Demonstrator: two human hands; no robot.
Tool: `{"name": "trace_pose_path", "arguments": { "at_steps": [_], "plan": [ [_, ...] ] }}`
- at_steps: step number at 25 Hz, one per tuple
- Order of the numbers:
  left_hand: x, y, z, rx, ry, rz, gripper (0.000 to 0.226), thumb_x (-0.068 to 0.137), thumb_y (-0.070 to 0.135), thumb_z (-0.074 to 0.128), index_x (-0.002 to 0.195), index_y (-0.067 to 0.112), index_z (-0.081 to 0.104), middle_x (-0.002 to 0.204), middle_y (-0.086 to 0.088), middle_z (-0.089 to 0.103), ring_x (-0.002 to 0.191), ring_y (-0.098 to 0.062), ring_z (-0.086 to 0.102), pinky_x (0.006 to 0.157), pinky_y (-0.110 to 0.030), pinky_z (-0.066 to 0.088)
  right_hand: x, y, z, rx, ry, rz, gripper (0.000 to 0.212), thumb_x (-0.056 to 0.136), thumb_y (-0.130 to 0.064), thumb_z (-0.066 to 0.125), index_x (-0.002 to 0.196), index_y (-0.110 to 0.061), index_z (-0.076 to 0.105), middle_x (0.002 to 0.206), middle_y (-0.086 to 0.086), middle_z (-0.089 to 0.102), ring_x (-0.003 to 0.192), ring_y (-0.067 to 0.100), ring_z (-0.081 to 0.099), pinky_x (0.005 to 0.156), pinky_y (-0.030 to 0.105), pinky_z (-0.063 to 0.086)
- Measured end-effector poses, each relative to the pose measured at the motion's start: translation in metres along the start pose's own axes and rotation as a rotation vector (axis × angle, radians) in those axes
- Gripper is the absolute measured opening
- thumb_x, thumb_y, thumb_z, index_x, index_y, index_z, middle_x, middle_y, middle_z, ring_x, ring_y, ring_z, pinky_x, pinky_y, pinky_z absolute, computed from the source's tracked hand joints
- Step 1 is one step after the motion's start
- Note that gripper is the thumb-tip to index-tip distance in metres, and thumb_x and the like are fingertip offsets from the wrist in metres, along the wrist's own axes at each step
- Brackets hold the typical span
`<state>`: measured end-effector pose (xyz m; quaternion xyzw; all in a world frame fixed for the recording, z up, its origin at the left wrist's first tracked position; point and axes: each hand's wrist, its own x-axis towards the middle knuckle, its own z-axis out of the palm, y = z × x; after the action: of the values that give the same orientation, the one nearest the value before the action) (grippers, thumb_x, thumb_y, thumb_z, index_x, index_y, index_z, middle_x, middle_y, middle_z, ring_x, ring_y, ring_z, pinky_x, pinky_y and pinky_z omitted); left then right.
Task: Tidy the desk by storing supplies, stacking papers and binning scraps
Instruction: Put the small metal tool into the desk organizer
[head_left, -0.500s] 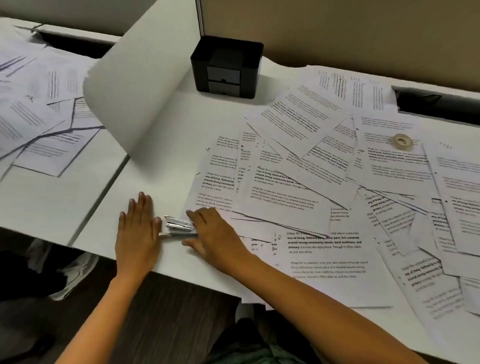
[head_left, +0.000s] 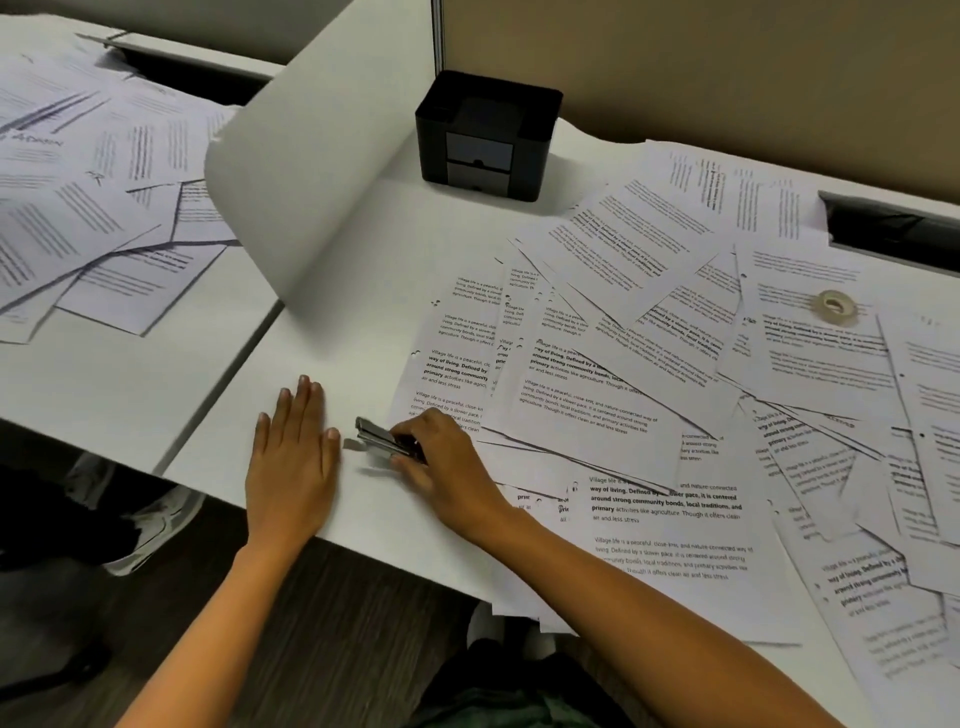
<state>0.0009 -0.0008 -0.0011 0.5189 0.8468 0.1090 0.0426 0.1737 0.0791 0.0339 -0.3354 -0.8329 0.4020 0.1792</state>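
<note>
Head: slim silvery stapler (head_left: 382, 441) (in right hand (head_left: 448, 470))

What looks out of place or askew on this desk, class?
Printed sheets lie overlapping at clashing angles, some overhanging the desk's front edge. A tape roll sits loose on them, away from the black organiser. A large blank sheet curls up at left.

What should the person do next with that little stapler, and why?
Probably lift the stapler toward the black organizer at the back. The right hand grips it, the left hand rests flat beside it, and supplies need storing.
</note>
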Motion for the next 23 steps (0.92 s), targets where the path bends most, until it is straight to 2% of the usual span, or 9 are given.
{"name": "trace_pose_path", "arguments": {
  "at_steps": [3,6,8,10,13,15,17,19,23],
  "plan": [
    [0.0,0.003,-0.002,0.008,0.006,-0.029,0.061,0.095,0.042,0.01,0.149,0.014,0.01,0.157,-0.001,0.007,0.145,-0.016,0.003,0.119,-0.039,0.004,-0.007,0.003,-0.021,0.211,0.036,0.179,0.027,0.091,-0.023,0.056,0.115,-0.012,0.055,0.109,0.004,0.056,0.093,0.012,0.052,0.076,0.014,0.039],
    [0.003,0.012,-0.005,0.0,-0.027,-0.074,0.057,0.098,0.036,0.018,0.149,0.011,0.01,0.157,-0.005,0.007,0.145,-0.021,0.003,0.118,-0.041,0.003,-0.011,0.007,-0.047,0.507,0.09,0.357,0.025,0.095,-0.02,0.05,0.119,-0.013,0.049,0.108,0.007,0.062,0.084,0.013,0.059,0.074,0.019,0.048],
    [0.01,0.026,-0.007,-0.144,-0.077,-0.154,0.056,0.1,0.031,0.027,0.149,0.011,0.009,0.158,-0.007,0.001,0.145,-0.024,-0.003,0.118,-0.042,-0.001,-0.007,0.011,-0.066,0.647,0.145,0.375,0.028,0.095,-0.016,0.049,0.123,-0.013,0.048,0.106,0.01,0.063,0.08,0.013,0.063,0.073,0.022,0.052],
    [0.026,0.041,-0.01,-0.292,-0.1,-0.168,0.057,0.1,0.029,0.031,0.149,0.01,0.01,0.158,-0.007,-0.003,0.145,-0.025,-0.004,0.118,-0.042,-0.003,0.006,0.012,-0.086,0.713,0.197,0.353,0.033,0.094,-0.013,0.052,0.126,-0.014,0.048,0.108,0.009,0.063,0.083,0.014,0.068,0.072,0.019,0.053],
    [0.056,0.051,-0.011,-0.288,-0.083,-0.087,0.059,0.099,0.031,0.035,0.149,0.01,0.012,0.158,-0.006,-0.001,0.146,-0.024,0.0,0.116,-0.041,-0.002,0.033,0.007,-0.108,0.7,0.279,0.313,0.036,0.088,-0.008,0.061,0.121,-0.017,0.05,0.111,0.005,0.062,0.092,0.015,0.069,0.076,0.024,0.054],
    [0.085,0.055,-0.011,-0.312,-0.142,-0.099,0.065,0.097,0.036,0.038,0.149,0.01,0.009,0.158,-0.007,-0.003,0.145,-0.026,-0.001,0.116,-0.042,-0.002,0.058,0.004,-0.119,0.649,0.365,0.314,0.036,0.085,-0.006,0.063,0.117,-0.018,0.05,0.109,0.0,0.063,0.095,0.013,0.066,0.077,0.027,0.052],
    [0.124,0.054,-0.009,-0.305,-0.202,-0.079,0.069,0.097,0.04,0.038,0.149,0.01,0.005,0.157,-0.009,-0.006,0.145,-0.027,-0.004,0.116,-0.042,-0.003,0.09,0.0,-0.128,0.596,0.489,0.339,0.034,0.084,-0.012,0.066,0.114,-0.017,0.051,0.104,-0.007,0.063,0.096,0.01,0.063,0.075,0.02,0.046],
    [0.16,0.05,-0.007,-0.246,-0.214,0.017,0.07,0.097,0.044,0.034,0.149,0.01,0.002,0.157,-0.008,-0.009,0.145,-0.024,-0.006,0.116,-0.039,-0.005,0.125,-0.006,-0.136,0.511,0.629,0.376,0.033,0.083,-0.021,0.068,0.112,-0.016,0.053,0.101,-0.008,0.062,0.098,0.011,0.061,0.078,0.019,0.043],
    [0.209,0.03,0.004,-0.109,-0.187,0.188,0.069,0.096,0.05,0.02,0.149,0.012,-0.005,0.157,-0.004,-0.012,0.144,-0.019,-0.012,0.118,-0.038,-0.006,0.192,-0.017,-0.151,0.4,0.8,0.31,0.039,0.082,-0.025,0.069,0.113,-0.018,0.047,0.103,-0.002,0.06,0.083,0.006,0.061,0.067,0.012,0.051]
  ]
}}
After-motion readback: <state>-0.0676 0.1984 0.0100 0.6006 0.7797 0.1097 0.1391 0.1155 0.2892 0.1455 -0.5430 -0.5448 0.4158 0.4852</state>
